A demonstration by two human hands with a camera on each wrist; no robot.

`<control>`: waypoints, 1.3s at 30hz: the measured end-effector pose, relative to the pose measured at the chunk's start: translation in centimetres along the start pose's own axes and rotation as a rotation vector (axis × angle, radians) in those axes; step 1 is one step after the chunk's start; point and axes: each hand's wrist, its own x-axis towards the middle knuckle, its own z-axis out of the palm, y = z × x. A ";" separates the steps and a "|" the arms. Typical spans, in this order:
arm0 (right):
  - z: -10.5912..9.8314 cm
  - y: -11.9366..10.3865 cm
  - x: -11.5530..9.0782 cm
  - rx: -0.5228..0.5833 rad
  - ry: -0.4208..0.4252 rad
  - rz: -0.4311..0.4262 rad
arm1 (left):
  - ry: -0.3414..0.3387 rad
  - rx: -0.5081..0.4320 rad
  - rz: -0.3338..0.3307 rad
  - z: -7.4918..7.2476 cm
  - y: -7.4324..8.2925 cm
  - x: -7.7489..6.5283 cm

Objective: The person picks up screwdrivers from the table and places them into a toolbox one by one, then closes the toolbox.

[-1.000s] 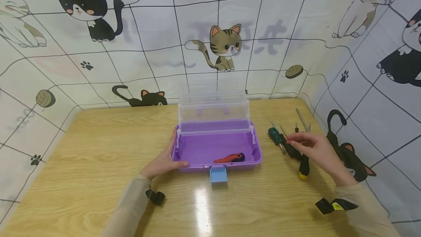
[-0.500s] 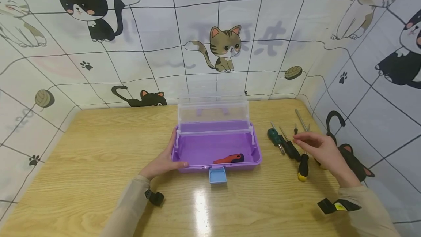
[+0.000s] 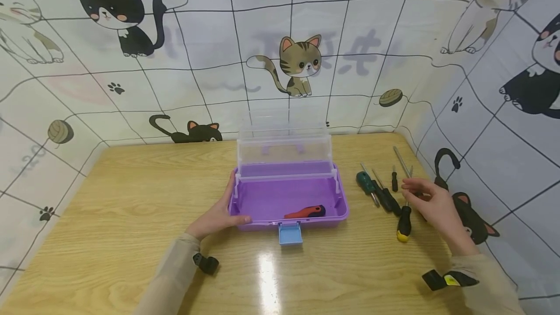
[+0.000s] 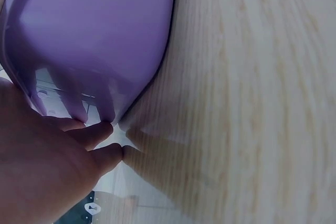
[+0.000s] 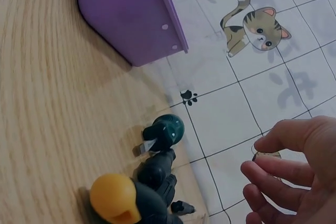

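Observation:
My left hand (image 3: 216,215) holds the left end of a purple toolbox (image 3: 271,193), thumb over its front rim and fingers against its end wall. The toolbox's clear lid (image 3: 284,149) stands raised. Inside lies a screwdriver with a red and black handle (image 3: 306,212). My right hand (image 3: 433,203) hovers over the screwdrivers on the right, fingers loosely bent and nothing between them. Nearest to it are a yellow-ended black screwdriver (image 3: 404,225) and a small black screwdriver (image 3: 394,181). A long metal shaft (image 3: 401,159) runs partly behind the hand, its handle hidden.
A green-handled screwdriver (image 3: 364,181) and a black screwdriver (image 3: 387,201) lie between the toolbox and my right hand. A blue latch (image 3: 290,234) hangs at the toolbox's front. Cat-print cloth (image 3: 197,77) walls the wooden table (image 3: 144,198) at the back and sides.
My right hand has shifted to the right across the screwdrivers, uncovering the small black one and more of the yellow-ended one. My left hand and the toolbox stay put.

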 end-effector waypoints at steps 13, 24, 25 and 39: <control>0.4 2.2 -0.3 0.013 0.104 0.099 | 0.000 0.008 0.010 0.1 0.3 0.0; -0.1 3.0 -0.4 0.000 0.095 0.154 | 0.003 0.023 0.028 0.2 0.3 0.0; -0.1 3.0 -0.4 -0.010 0.099 0.159 | 0.003 0.023 0.026 0.2 0.3 0.0; 0.1 4.7 0.0 -0.036 0.096 0.157 | 0.005 0.003 0.021 0.1 0.2 0.0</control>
